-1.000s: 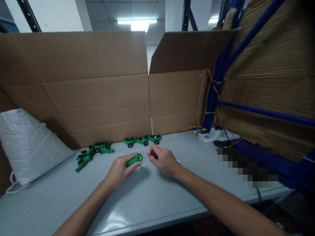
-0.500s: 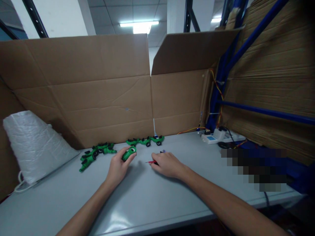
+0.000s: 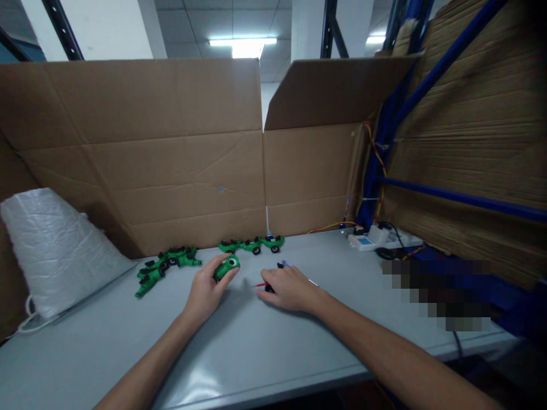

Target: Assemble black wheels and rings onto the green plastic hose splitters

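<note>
A worker's left hand point(image 3: 207, 285) grasps a green toy part point(image 3: 223, 269) between thumb and fingers over a gray table point(image 3: 239, 341), the piece sitting at about two o'clock of the palm, its round, pale-centered end outward. The right hand point(image 3: 293, 289), low over the tabletop, has thumb and fingers closed on a red-tipped tool point(image 3: 261, 284) that points toward nine o'clock. A slim rod point(image 3: 286, 263) with a bluish end lies just beside its knuckles, at twelve o'clock. Green toy cars with black wheels are bunched in a pile point(image 3: 149, 279) at the left hand's ten o'clock; three more stand in a row point(image 3: 251, 245) at the right hand's eleven. A white power strip point(image 3: 363, 243) rests at two o'clock, near the table's back edge.
</note>
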{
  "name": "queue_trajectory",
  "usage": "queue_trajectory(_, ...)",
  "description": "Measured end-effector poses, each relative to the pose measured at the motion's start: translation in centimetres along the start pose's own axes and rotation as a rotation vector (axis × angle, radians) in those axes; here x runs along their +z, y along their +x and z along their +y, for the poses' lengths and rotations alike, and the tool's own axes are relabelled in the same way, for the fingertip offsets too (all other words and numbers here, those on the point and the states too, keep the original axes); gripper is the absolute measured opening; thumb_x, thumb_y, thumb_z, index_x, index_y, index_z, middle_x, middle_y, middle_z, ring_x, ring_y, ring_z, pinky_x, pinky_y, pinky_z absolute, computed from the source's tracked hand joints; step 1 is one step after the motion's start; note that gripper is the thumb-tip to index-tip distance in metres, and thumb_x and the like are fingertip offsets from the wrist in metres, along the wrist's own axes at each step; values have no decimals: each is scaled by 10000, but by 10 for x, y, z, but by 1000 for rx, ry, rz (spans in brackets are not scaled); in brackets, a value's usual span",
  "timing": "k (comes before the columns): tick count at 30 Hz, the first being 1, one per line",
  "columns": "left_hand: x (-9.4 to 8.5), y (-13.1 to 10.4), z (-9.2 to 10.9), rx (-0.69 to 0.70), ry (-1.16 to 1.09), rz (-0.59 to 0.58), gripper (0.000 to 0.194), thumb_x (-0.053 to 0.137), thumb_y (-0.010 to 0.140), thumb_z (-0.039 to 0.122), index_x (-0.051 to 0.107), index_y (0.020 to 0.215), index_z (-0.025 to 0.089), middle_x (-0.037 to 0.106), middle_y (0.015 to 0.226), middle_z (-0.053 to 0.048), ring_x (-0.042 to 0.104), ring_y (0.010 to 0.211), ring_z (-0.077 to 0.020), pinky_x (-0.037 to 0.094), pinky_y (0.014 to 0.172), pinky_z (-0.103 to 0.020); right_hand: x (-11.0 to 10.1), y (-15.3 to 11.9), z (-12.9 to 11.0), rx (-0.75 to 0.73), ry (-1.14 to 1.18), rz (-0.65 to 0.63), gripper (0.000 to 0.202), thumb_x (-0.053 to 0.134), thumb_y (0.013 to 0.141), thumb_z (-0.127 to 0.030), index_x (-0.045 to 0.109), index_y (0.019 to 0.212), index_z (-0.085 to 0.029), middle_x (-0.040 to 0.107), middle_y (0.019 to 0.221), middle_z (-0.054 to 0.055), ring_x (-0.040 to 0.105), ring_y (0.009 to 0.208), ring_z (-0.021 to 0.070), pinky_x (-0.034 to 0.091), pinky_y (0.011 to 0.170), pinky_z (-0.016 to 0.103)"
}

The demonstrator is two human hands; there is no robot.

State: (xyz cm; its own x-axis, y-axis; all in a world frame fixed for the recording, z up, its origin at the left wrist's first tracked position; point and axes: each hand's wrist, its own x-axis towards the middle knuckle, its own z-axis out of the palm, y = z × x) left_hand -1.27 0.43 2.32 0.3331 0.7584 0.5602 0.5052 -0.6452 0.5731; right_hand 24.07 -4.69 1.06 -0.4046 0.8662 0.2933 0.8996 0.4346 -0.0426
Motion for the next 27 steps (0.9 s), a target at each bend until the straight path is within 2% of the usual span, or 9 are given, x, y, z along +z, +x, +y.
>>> queue_trajectory(2,0,0,-1,10,1,-1,420,668,978,471,667,1306,209,760,1226,-101,729,1068,-259,547,974,-371,1,1,2,2,2,44,361,567,1010,-552,648,979,-203,784,928,114,729,784,276,413,699,321)
queue_trajectory(7,3,-1,3,50,6,-18,404,683,966,473,680,1278,216,754,1240,-100,717,1109,-270,545,996,-385,3,4,4,58,177,221,217,566,1036,-395,612,924,-215,745,838,43,674,721,200,357,661,281)
queue_trajectory(11,4,-2,9,105,4,-89,365,701,957,461,696,1237,227,762,1206,-93,721,1089,-265,551,987,-375,3,5,-2,46,367,331,189,589,1025,-409,596,986,-224,696,793,-6,621,676,164,361,663,255)
queue_trajectory(18,8,-6,17,166,-31,-256,291,676,972,378,679,1220,227,755,1114,-69,711,977,-217,549,860,-303,1,3,-17,-3,503,353,239,602,1005,-463,585,1054,-230,641,753,-24,595,664,167,370,650,248)
queue_trajectory(24,12,-7,16,56,-143,-228,336,750,918,375,645,1195,214,734,1087,-55,686,923,-198,531,798,-278,3,5,-15,7,553,369,208,602,997,-435,592,981,-228,645,763,-18,588,662,161,376,634,245)
queue_trajectory(27,12,-3,18,62,-193,-178,287,791,881,377,685,1079,200,716,1054,-61,671,975,-220,526,865,-307,5,6,-14,13,613,395,213,579,1011,-430,584,950,-226,633,745,-25,587,653,155,383,627,243)
